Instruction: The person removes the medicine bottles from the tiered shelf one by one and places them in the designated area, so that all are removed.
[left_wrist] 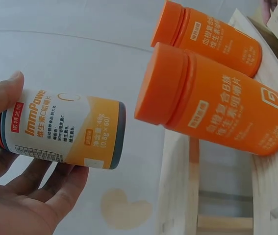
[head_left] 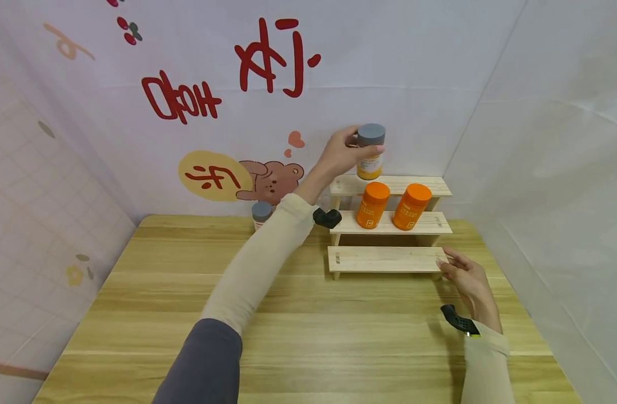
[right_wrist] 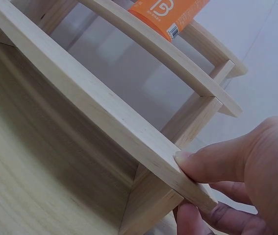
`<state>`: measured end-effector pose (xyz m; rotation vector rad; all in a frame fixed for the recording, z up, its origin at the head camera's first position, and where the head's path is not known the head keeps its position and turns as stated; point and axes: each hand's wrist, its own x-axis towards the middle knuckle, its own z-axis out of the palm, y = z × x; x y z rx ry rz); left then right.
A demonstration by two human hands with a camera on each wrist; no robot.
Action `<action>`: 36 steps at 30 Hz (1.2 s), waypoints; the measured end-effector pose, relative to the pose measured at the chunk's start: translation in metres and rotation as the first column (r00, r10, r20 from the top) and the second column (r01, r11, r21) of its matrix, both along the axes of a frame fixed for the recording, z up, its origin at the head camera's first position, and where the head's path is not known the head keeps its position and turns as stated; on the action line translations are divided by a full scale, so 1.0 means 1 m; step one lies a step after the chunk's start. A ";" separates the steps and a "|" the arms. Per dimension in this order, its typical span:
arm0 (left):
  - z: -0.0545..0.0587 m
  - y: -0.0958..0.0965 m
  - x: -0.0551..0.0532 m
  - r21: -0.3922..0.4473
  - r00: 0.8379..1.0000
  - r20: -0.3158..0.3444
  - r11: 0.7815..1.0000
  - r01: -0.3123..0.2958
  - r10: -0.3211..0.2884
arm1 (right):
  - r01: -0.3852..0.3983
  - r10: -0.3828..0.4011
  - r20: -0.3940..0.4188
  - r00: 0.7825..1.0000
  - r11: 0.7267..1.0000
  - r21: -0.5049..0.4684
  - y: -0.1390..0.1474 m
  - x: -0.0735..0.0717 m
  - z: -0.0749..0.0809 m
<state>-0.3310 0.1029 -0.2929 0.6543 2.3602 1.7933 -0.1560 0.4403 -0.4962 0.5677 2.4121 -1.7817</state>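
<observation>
Upper right, my left hand [head_left: 342, 152] clamps jar [left_wrist: 63, 128]; slippage could topple tubs [head_left: 373, 206]; right hand [head_left: 467, 281] pinches rack [head_left: 389, 259]; tugging could tilt it.

Widest way in: over the desk [head_left: 364, 331], between left sleeve [head_left: 260, 264] and right sleeve [head_left: 485, 365], straight onto the bottom step [head_left: 384, 259] from the front. Right fingers [right_wrist: 217, 159] pinch its right end, so that corner's blocked. Middle step [head_left: 346, 224]: left orange bottle [head_left: 373, 206] and right orange bottle [head_left: 411, 207] leave a narrow gap; more room at the right end. Top step [head_left: 414, 185]: room right of the held jar [head_left: 370, 164], but right bottle's in front, wall [head_left: 414, 129] close behind. Left sleeve also cuts across in front of the rear jar [head_left: 261, 211].
</observation>
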 end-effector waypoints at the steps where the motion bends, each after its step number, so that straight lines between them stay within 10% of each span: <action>1: -0.001 -0.002 0.001 0.003 1.000 -0.004 1.000 0.001 -0.001 | 0.001 -0.001 0.002 1.000 1.000 0.004 0.000 0.000 0.000; 36: -0.057 -0.085 0.041 0.076 0.994 -0.042 0.992 -0.101 0.104 | -0.004 0.004 -0.011 1.000 1.000 0.000 0.003 -0.001 -0.002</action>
